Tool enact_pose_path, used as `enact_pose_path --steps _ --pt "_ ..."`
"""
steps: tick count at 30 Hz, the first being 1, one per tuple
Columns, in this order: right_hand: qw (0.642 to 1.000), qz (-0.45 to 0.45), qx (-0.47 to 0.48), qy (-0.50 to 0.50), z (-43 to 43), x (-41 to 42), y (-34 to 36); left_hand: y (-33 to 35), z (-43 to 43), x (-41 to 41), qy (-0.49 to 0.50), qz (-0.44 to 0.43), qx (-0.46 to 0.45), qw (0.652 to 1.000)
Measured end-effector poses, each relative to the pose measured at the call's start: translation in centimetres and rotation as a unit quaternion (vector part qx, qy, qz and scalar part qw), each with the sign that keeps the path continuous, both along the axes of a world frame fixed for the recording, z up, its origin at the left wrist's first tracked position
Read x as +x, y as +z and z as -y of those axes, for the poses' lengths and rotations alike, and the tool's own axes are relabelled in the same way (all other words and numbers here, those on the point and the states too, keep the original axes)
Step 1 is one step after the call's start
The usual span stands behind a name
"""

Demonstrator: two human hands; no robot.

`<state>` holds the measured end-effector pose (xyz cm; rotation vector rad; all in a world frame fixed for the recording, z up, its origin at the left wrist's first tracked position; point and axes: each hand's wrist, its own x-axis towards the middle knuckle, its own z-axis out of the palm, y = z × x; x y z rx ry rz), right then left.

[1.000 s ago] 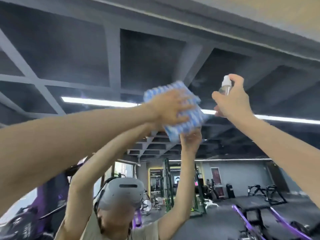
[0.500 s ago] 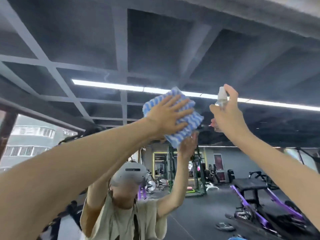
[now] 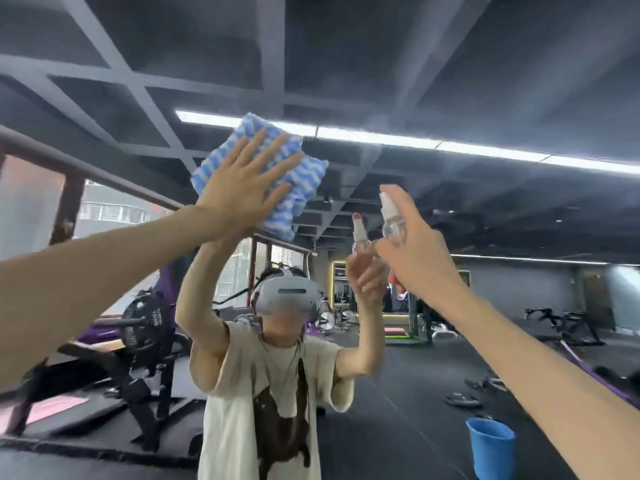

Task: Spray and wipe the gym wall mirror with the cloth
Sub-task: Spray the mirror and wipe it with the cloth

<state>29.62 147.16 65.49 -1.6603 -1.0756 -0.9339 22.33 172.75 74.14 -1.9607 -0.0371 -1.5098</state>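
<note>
The wall mirror (image 3: 485, 81) fills the whole view and reflects the gym and my own figure. My left hand (image 3: 247, 181) lies flat with spread fingers on a blue-and-white striped cloth (image 3: 304, 178), pressing it against the glass high up. To the right, my right hand (image 3: 415, 251) grips a small clear spray bottle (image 3: 391, 220) with a white nozzle, held close to the mirror and apart from the cloth. The bottle's reflection (image 3: 360, 233) sits just left of it.
A blue bucket (image 3: 490, 448) stands on the dark floor at the lower right. The mirror reflects gym machines (image 3: 145, 341) at the left, benches at the right, and a long ceiling light (image 3: 415, 140).
The view has tilted downward, bringing my reflection and the floor into sight. My left hand moved the cloth up and left on the glass. My right hand with the bottle dropped lower.
</note>
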Motion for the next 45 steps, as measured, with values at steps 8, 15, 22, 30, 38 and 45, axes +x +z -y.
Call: enact_pose_path --steps 8,15,22,30,38,45 --pt "0.998 -0.024 0.012 0.051 -1.2 0.0 -5.5 -2.6 -2.0 -1.6 -0.141 0.054 -0.134 0.979" --pt "0.997 -0.049 0.027 0.059 -1.3 0.4 -7.6 -5.2 -1.5 -2.6 -0.223 0.074 -0.167 0.958" --pt "0.989 -0.053 0.119 0.073 0.8 0.3 -5.8 -9.2 3.9 1.8 -0.149 -0.018 -0.089 0.985" --pt "0.994 -0.063 0.089 0.034 1.8 1.3 -5.2 -10.9 7.4 4.9 -0.005 -0.159 0.207 0.965" --pt "0.995 -0.039 0.088 0.016 3.0 2.6 -2.8 -1.9 5.1 3.7 0.017 0.07 -0.067 0.995" --pt "0.994 -0.007 0.107 0.0 2.2 3.5 1.8 0.8 4.5 2.9 0.011 -0.054 0.095 0.994"
